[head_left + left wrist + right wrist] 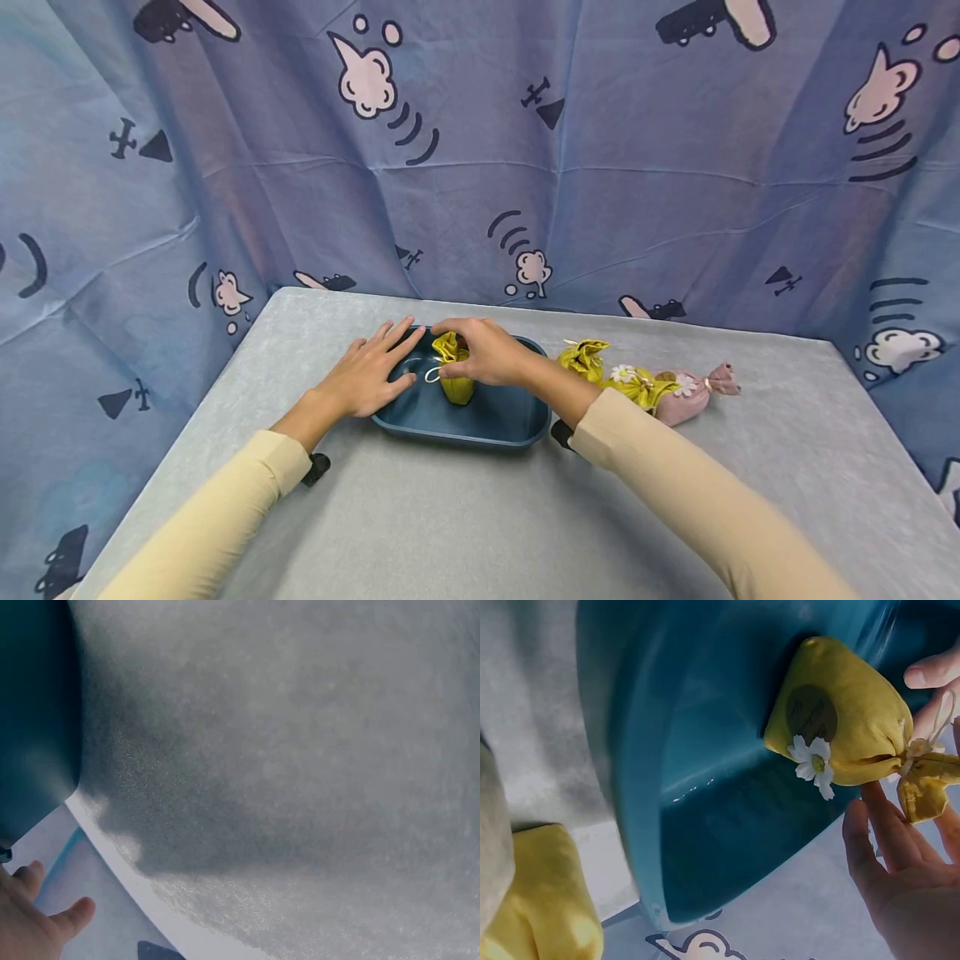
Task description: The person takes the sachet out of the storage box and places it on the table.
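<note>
A small yellow drawstring pouch (pixel 457 390) stands in a blue tray (pixel 495 437). My right hand (pixel 491 354) grips it near its gathered neck, thumb on the near side and fingers on the far side. In the right wrist view the pouch (pixel 847 712) shows a white flower, a dark round label and a pale cord at the neck, with the hand (pixel 907 885) beside it. My left hand (pixel 371 371) rests at the tray's left rim, fingers spread and fairly straight. Only some of its fingers (pixel 73 919) show in the left wrist view, by the tray's corner.
Right of the tray lie more pouches: a yellow one (pixel 583 360), another yellow one (pixel 633 387) with a white flower, and a pink one (pixel 684 406). They sit close behind my right forearm. A blue patterned curtain (pixel 480 208) hangs along the back edge of the grey table (pixel 420 517).
</note>
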Demonstrator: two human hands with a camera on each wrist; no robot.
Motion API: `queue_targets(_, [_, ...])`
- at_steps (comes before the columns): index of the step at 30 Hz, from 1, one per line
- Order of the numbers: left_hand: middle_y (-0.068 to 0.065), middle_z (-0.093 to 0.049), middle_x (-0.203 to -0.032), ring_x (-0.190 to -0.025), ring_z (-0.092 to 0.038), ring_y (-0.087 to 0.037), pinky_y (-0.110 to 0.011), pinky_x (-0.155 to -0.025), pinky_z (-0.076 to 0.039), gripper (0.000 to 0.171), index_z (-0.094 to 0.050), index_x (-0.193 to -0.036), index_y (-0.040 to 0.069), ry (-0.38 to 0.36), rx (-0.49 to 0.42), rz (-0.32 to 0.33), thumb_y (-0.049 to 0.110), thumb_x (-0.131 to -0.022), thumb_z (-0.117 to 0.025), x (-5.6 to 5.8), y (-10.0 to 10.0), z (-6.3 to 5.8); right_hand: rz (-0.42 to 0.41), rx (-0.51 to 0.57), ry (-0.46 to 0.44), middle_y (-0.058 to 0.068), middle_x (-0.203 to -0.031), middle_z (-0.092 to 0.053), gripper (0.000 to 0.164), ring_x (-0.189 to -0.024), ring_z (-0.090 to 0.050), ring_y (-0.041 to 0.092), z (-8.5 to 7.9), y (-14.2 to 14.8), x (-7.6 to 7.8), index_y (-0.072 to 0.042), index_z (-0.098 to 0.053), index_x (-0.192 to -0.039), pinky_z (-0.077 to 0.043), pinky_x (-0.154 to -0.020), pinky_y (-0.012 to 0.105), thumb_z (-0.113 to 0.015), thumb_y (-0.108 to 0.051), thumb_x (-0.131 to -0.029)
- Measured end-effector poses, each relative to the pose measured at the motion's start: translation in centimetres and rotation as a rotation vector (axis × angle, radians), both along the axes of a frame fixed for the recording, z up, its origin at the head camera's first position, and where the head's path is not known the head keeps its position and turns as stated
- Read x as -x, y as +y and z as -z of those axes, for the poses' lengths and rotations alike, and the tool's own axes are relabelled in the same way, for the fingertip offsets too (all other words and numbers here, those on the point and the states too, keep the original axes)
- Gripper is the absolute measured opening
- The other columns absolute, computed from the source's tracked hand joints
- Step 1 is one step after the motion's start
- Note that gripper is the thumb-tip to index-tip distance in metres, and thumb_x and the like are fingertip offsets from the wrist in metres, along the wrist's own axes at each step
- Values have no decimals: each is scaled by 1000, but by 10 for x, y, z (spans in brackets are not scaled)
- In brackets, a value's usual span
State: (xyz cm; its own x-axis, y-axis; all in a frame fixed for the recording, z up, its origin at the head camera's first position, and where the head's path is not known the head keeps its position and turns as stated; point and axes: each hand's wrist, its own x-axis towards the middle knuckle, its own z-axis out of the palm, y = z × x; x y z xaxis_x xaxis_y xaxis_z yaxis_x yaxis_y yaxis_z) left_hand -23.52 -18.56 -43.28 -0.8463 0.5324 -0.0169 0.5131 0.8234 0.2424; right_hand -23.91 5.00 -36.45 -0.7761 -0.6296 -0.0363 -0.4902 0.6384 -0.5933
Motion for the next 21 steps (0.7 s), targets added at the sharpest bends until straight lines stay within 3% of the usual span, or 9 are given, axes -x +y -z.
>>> queue_targets(7, [0,-7,-168,-150,-15,-38,-70,-107,-25,69,-19,-161,22,2,-8,0,43,-102,-49,0,1,0,16,0,12,10,-128,-64,50,-108,-62,22,3,0,0,-5,-62,-132,-50,-95,37,-80,-11,-85])
queue_targets(13, [-1,-8,-168,-150,-15,-38,-70,-108,-25,70,-19,-161,23,5,-11,-1,43,-102,-49,0,1,1,39,61,46,10,-122,-67,39,-106,-65,22,6,4,-1,-3,-68,-122,-53,-92,35,-78,-6,-85])
queue_targets(21, [-2,-10,-167,-151,-15,-35,-68,-109,-25,69,-16,-161,26,3,-5,-7,44,-102,-48,0,0,1,87,130,6,11,-120,-69,34,-107,-68,25,2,11,-5,-3,-70,-117,-55,-89,33,-77,-2,-85])
